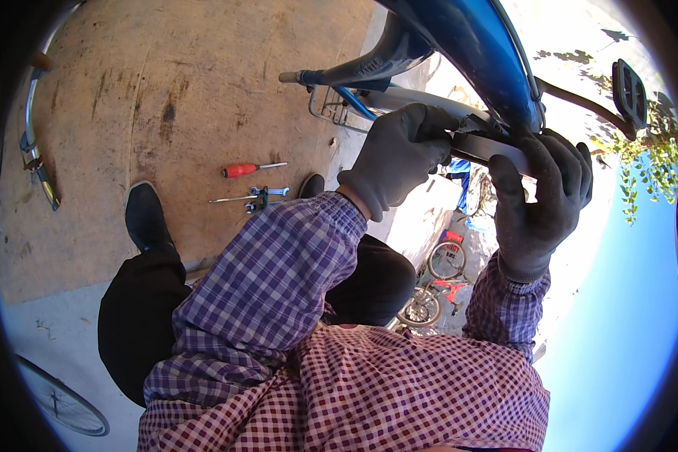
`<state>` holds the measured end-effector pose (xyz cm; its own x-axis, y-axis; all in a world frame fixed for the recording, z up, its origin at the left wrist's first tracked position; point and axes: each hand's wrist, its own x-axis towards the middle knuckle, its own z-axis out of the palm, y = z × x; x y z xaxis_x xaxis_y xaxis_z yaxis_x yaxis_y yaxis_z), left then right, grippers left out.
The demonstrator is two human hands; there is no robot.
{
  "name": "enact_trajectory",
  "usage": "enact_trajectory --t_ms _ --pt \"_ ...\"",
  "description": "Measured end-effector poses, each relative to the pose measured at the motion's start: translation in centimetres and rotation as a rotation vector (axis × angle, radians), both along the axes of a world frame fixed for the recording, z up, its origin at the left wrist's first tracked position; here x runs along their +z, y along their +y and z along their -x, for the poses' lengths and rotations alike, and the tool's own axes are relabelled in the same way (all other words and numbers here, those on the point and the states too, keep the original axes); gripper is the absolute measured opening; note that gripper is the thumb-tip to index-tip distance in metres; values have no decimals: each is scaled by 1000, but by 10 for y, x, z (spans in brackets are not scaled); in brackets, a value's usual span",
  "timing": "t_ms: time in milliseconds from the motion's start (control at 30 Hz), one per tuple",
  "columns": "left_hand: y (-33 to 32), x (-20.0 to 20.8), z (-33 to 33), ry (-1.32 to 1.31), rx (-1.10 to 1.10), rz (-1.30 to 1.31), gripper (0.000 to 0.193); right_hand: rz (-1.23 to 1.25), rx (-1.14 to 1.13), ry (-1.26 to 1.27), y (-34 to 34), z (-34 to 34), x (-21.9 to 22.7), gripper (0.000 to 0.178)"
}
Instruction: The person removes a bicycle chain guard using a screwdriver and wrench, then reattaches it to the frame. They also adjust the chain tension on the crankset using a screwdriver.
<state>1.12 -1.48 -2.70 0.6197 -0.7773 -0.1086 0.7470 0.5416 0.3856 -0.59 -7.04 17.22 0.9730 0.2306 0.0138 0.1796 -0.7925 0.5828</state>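
Observation:
Both my hands wear dark grey gloves and work at the underside of a blue bicycle frame [459, 45]. My left hand [407, 154] is closed, its fingertips pinched at the left end of a curved black part with a pale grey face [497, 149]. Whatever lies between those fingertips is too small to make out. Around the right end of the curved part, my right hand [539, 192] bends its fingers over the top, with the thumb against the near side. A crank arm with a black pedal [630, 94] sticks out to the right of the frame.
On the brown board [90, 135] lie a red-handled screwdriver [242, 170] and several small tools [258, 197], beside my shoe [147, 215]. A curved metal piece [32, 147] lies far left. A wheel [64, 399] shows at lower left, and bicycles [429, 294] stand beyond my knee.

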Motion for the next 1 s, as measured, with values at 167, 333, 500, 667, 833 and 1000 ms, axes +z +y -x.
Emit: enact_trajectory --t_ms 167,333,500,667,833,1000 --pt "0 -2 -2 10 -25 -41 33 17 11 1 0 -2 -1 36" --pt "5 1 -3 -41 -34 -47 35 0 17 -21 3 0 -2 36" --pt "6 3 -1 -113 -14 -23 33 -15 46 -43 1 2 -2 36" --pt "3 10 2 -71 -14 -27 31 18 61 -109 -4 7 -3 39" --pt "0 13 9 -47 46 -74 27 -25 49 -203 -5 16 -8 36" --pt "-10 11 9 -725 533 -431 30 -53 47 -225 -7 24 -4 39"
